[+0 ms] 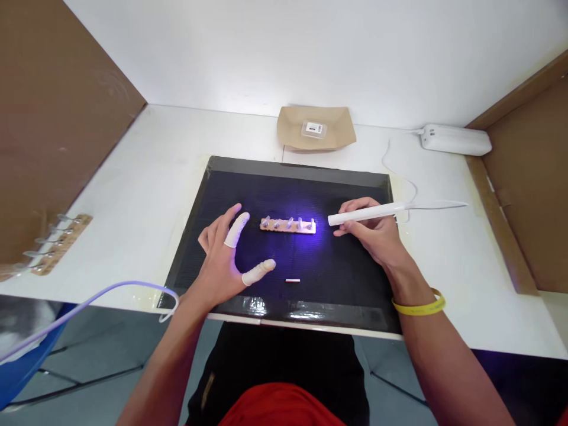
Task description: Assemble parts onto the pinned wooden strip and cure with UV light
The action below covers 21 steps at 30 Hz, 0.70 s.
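Observation:
In the head view, my right hand [370, 231] grips a white UV lamp pen [368, 213], its front end pointing left and a cord running from its back. Violet light falls on the right end of a cardboard strip [287, 226] that carries several small, clear upright pieces. My left hand [226, 254] is spread beside the strip's left end, apart from it, with white finger cots [260, 273] on thumb and index finger. Nearer the front, a small thin white and reddish stick [293, 280] lies on the black mat [261, 195].
A cardboard tray [286, 133] holding a clear labelled box [313, 129] stands against the back wall. At right back is a white power strip [456, 139]. Another cardboard strip with loops [62, 244] lies far left. A pale cable [110, 287] crosses the left front edge.

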{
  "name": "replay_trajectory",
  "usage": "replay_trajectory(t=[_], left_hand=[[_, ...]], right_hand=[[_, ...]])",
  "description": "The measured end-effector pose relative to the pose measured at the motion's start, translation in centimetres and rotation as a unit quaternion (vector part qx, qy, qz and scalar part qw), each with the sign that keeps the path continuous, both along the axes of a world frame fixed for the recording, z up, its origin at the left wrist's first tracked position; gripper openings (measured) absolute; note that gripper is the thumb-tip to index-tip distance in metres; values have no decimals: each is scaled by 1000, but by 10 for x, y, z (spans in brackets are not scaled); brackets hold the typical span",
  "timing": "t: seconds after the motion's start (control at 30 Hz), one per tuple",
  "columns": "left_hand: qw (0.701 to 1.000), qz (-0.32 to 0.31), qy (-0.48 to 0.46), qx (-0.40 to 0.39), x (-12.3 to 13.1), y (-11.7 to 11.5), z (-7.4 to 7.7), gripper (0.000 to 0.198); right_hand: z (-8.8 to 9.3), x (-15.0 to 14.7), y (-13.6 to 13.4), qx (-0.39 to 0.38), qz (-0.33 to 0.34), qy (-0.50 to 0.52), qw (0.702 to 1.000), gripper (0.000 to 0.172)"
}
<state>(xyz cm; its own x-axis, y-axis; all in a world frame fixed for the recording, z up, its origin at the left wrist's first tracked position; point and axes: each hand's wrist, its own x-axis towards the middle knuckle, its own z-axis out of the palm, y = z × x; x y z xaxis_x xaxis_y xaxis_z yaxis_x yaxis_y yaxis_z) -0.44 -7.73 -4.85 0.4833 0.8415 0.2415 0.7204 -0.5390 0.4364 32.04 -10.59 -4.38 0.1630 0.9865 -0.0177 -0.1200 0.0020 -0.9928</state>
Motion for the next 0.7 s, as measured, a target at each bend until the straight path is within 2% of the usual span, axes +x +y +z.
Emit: replay_trajectory(t=[0.4,0.7], left_hand=[[1000,-3,4,2,0,0,-1,94],[1000,1,8,7,3,-1,0,97]], right_hand=[[4,1,-2,-7,15,-17,1000,27],[4,-3,-5,-18,2,-36,999,26]])
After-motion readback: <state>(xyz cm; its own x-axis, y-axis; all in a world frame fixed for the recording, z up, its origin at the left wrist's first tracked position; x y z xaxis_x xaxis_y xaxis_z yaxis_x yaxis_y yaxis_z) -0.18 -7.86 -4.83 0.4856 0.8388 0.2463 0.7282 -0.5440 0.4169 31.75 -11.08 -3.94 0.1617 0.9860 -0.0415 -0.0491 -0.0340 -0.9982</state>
